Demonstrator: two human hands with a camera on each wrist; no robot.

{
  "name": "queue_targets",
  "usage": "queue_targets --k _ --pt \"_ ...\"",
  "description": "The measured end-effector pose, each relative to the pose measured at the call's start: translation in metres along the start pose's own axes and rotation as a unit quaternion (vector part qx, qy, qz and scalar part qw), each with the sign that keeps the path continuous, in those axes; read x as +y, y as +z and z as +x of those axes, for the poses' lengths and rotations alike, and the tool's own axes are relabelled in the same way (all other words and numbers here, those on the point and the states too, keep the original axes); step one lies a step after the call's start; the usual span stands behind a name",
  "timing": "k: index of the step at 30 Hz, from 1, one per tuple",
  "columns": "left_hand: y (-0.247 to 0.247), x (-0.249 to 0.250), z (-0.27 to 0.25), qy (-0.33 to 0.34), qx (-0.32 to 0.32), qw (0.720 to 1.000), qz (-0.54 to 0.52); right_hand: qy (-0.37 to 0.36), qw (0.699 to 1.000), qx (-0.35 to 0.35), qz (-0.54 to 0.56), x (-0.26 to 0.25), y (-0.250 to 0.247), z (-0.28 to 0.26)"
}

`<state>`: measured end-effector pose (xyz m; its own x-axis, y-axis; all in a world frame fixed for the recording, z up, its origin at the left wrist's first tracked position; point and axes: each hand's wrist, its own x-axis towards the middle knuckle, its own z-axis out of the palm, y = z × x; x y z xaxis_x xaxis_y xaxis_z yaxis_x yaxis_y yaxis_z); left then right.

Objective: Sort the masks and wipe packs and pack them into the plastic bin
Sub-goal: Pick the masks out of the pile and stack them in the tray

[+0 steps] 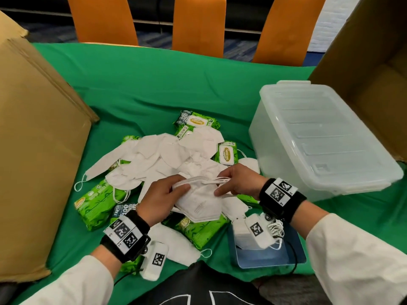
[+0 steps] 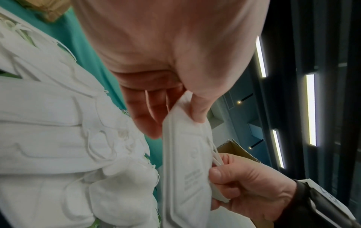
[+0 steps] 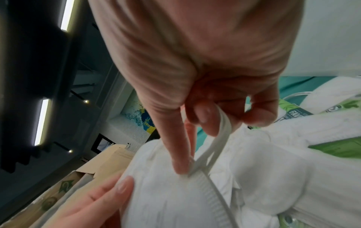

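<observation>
I hold a small stack of folded white masks (image 1: 199, 203) just above the heap, near the table's front. My left hand (image 1: 164, 194) pinches the stack's left end (image 2: 187, 128) between thumb and fingers. My right hand (image 1: 235, 183) grips the right end, its fingers hooked through the white ear loops (image 3: 220, 128). Under my hands lies a pile of loose white masks (image 1: 167, 155) mixed with green wipe packs (image 1: 99, 205). The clear plastic bin (image 1: 319, 137) stands at the right with its lid on.
A closed cardboard box (image 1: 37, 155) fills the left side, and an open cardboard box (image 1: 374, 69) stands behind the bin. A blue tray (image 1: 271, 254) holding masks sits by my right wrist. Orange chairs (image 1: 198, 23) line the far edge of the green cloth (image 1: 176, 80).
</observation>
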<state>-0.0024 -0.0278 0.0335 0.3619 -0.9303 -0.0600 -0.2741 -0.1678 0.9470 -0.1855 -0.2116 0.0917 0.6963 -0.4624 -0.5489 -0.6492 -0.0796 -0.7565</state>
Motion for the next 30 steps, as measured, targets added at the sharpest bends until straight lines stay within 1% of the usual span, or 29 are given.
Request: queue_targets --k 3,6,9,11,14,16,17,18,20,21,22,23,24,25,26,27,28,29,30 --pt "0.003 0.0 0.002 0.001 0.008 1.0 -0.008 0.002 1.0 -0.01 -0.012 0.008 0.005 0.002" --pt "0.003 0.003 0.004 -0.006 -0.002 0.999 -0.048 -0.002 1.0 0.015 -0.001 0.015 0.009 0.005" --pt "0.002 0.008 0.006 -0.02 -0.004 0.999 -0.048 0.006 0.999 0.024 0.027 0.021 0.009 0.005" --pt "0.0 0.013 0.008 -0.02 -0.005 1.0 -0.013 0.009 0.999 0.025 0.034 0.022 0.006 0.001" --pt "-0.001 0.016 0.008 0.0 -0.031 0.997 0.075 0.022 0.998 0.022 0.062 0.023 -0.001 -0.01" --pt "-0.001 0.018 0.007 0.019 -0.047 0.991 0.125 0.032 0.995 0.008 0.092 0.024 -0.012 -0.019" --pt "0.0 0.018 0.007 0.023 -0.055 0.988 0.14 0.034 0.99 0.002 0.136 0.024 -0.019 -0.024" --pt "0.001 0.017 0.006 0.022 -0.06 0.987 0.146 0.038 0.978 -0.004 0.204 0.024 -0.025 -0.028" --pt "0.006 0.017 0.006 0.009 -0.07 0.989 0.127 0.031 0.935 -0.016 0.353 0.024 -0.037 -0.04" --pt "0.008 0.018 0.006 -0.004 -0.075 0.992 0.098 0.019 0.916 -0.021 0.4 0.026 -0.04 -0.045" --pt "0.013 0.02 0.007 -0.015 -0.081 0.994 0.067 0.002 0.905 -0.026 0.424 0.029 -0.045 -0.051" --pt "0.016 0.023 0.007 -0.023 -0.088 0.995 0.043 -0.012 0.909 -0.029 0.415 0.034 -0.047 -0.054" --pt "0.019 0.026 0.009 -0.019 -0.093 0.995 0.039 -0.02 0.925 -0.026 0.38 0.038 -0.049 -0.057" --pt "0.023 0.028 0.011 -0.009 -0.097 0.994 0.055 -0.019 0.95 -0.016 0.311 0.045 -0.051 -0.059" --pt "0.026 0.031 0.012 0.007 -0.1 0.991 0.088 -0.011 0.977 -0.004 0.211 0.052 -0.054 -0.06" --pt "0.031 0.035 0.014 0.02 -0.104 0.987 0.123 -0.005 0.994 0.004 0.105 0.06 -0.056 -0.063" --pt "0.036 0.039 0.014 0.033 -0.107 0.983 0.147 -0.002 1.0 0.003 0.017 0.067 -0.056 -0.063" --pt "0.044 0.043 0.013 0.046 -0.112 0.98 0.159 0.005 0.999 0.005 -0.041 0.074 -0.056 -0.063" --pt "0.055 0.046 0.012 0.065 -0.117 0.976 0.17 0.008 0.997 0.013 -0.071 0.079 -0.058 -0.066"
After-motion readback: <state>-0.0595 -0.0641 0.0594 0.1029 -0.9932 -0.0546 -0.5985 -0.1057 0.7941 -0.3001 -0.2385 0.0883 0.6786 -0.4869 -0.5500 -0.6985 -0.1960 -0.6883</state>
